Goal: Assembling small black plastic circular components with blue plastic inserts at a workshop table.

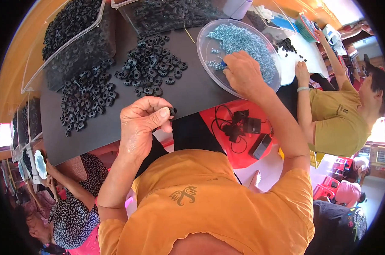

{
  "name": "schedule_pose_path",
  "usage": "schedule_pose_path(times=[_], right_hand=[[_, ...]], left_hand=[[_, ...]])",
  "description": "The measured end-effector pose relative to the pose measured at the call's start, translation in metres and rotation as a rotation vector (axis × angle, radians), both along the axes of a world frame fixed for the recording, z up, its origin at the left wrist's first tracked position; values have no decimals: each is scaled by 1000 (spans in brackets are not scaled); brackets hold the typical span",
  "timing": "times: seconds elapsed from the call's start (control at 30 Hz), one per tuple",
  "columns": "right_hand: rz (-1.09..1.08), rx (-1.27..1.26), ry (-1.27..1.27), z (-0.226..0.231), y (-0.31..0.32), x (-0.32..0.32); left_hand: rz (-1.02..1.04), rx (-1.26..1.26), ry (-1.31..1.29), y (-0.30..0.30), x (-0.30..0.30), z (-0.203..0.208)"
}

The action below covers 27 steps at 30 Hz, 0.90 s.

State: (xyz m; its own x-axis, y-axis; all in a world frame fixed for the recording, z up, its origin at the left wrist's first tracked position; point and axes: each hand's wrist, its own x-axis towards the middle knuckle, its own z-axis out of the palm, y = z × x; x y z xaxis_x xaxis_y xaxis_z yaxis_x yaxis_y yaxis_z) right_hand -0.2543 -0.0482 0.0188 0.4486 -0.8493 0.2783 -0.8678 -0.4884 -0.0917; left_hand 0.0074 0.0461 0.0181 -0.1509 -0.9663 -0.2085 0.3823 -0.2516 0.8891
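Note:
My left hand point(143, 121) is closed in a pinch near the table's front edge. Between its thumb and fingers is a small black plastic part point(173, 111), mostly covered by the fingertips. Over on the right, my right hand point(245, 74) reaches into a round clear plastic tray point(204, 39) with its fingers curled together. A bit of blue point(223, 63) shows at those fingers, too small to name. Many small, shiny metal springs point(239, 38) lie in the tray, beside and beyond that hand.
Black oval plastic parts lie in two heaps, one at left point(88, 95) and one in the middle point(152, 63) of the dark table point(112, 136). Clear bins point(80, 55) of black parts stand behind. Cables and an adapter rest on a red stool point(213, 117). Co-workers sit at both sides.

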Motion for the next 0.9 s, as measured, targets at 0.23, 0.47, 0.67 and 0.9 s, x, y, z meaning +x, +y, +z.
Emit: schedule_pose_path(times=[0.23,0.47,0.67,0.9], right_hand=[[44,47,18,1,4,-5],[-31,42,-147,2,2,-2],[4,-66,-211,1,4,-2],[-8,133,-608,31,27,24]], left_hand=[[21,20,18,2,1,-7],[36,-3,24,5,2,-8],[38,-3,7,2,0,-6],[70,73,111,-1,-6,-4]])
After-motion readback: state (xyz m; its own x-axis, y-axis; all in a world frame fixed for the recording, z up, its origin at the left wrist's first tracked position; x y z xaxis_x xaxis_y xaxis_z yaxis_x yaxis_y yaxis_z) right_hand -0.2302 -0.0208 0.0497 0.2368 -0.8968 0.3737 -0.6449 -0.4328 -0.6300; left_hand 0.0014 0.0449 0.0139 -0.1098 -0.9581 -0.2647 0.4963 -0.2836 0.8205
